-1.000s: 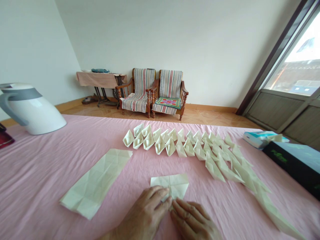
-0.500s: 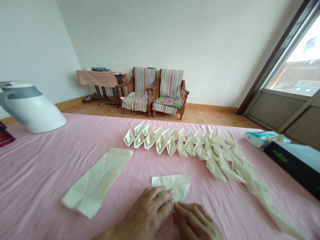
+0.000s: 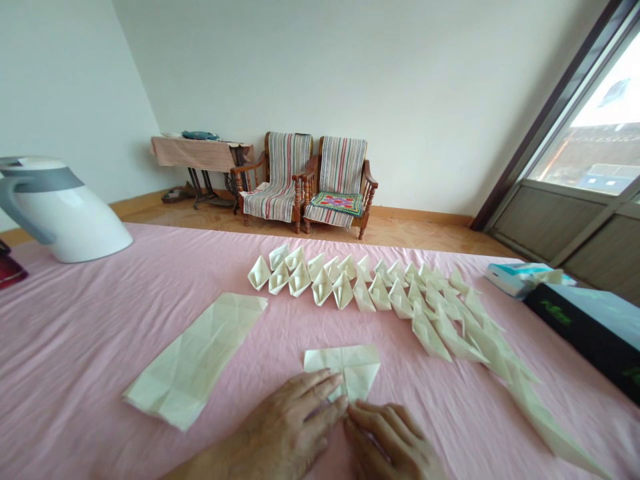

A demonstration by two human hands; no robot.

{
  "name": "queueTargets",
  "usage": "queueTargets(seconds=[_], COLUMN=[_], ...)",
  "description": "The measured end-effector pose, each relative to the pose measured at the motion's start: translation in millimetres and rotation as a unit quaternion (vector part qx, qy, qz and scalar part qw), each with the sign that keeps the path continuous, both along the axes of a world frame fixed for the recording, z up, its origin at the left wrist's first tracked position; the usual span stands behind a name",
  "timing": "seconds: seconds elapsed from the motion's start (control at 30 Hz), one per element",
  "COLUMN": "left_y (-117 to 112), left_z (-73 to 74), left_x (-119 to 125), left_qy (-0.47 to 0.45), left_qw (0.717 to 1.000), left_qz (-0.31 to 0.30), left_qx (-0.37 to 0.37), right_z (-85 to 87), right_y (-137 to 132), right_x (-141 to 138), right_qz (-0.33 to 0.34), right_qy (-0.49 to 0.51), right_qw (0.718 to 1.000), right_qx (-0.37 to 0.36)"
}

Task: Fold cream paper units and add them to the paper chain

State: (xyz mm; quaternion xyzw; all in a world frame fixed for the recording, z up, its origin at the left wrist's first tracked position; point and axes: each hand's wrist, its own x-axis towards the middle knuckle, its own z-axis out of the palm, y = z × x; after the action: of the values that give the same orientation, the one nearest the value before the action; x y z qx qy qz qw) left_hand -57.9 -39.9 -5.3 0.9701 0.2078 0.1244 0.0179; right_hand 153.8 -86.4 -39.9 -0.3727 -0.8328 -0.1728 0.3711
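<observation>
A small cream folded paper (image 3: 350, 367) lies on the pink tablecloth (image 3: 90, 320) near the front edge. My left hand (image 3: 287, 427) and my right hand (image 3: 387, 443) rest on its near edge, fingertips meeting and pressing it flat; the paper's near part is hidden under them. To the left lies a long creased cream sheet (image 3: 193, 360), unfolded. Behind, several folded paper boats (image 3: 345, 283) stand in rows that trail off toward the right front (image 3: 505, 360).
A white and grey kettle (image 3: 60, 213) stands at the far left. A tissue pack (image 3: 520, 277) and a dark box (image 3: 595, 327) sit at the right. Two striped wooden chairs (image 3: 310, 183) and a side table (image 3: 197, 157) stand against the far wall.
Both hands have stayed on the small paper's near edge with only slight finger shifts. The view has tilted a little.
</observation>
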Motion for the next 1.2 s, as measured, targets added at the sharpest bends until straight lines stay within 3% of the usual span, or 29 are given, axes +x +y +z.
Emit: queueTargets(seconds=[0.1, 0.3, 0.6, 0.8, 1.03, 1.2], left_y=[-1, 0, 4, 2, 10, 13], left_z=[4.9, -1.8, -16.1, -3.9, 3.3, 2.2], left_x=[-2, -7, -15, 7, 15, 16], left_qy=[0.008, -0.003, -0.008, -0.017, -0.004, -0.006], left_qw=[1.0, 0.999, 0.973, 0.998, 0.999, 1.0], left_qz=[0.014, 0.044, 0.194, 0.052, 0.026, 0.017], left_qx=[0.019, 0.025, 0.126, 0.017, -0.022, 0.001], right_z=[-1.3, 2.3, -0.2, -0.6, -2.5, -8.4], right_y=[0, 1, 1, 4, 5, 5], right_x=[-3, -3, -5, -5, 5, 14], right_qz=[-0.007, -0.007, -0.005, -0.008, -0.008, -0.059], right_qy=[-0.002, 0.007, 0.025, 0.023, 0.023, -0.043], right_qw=[1.0, 1.0, 0.999, 0.999, 1.0, 0.997], right_qx=[0.011, 0.019, 0.019, 0.022, -0.013, 0.023])
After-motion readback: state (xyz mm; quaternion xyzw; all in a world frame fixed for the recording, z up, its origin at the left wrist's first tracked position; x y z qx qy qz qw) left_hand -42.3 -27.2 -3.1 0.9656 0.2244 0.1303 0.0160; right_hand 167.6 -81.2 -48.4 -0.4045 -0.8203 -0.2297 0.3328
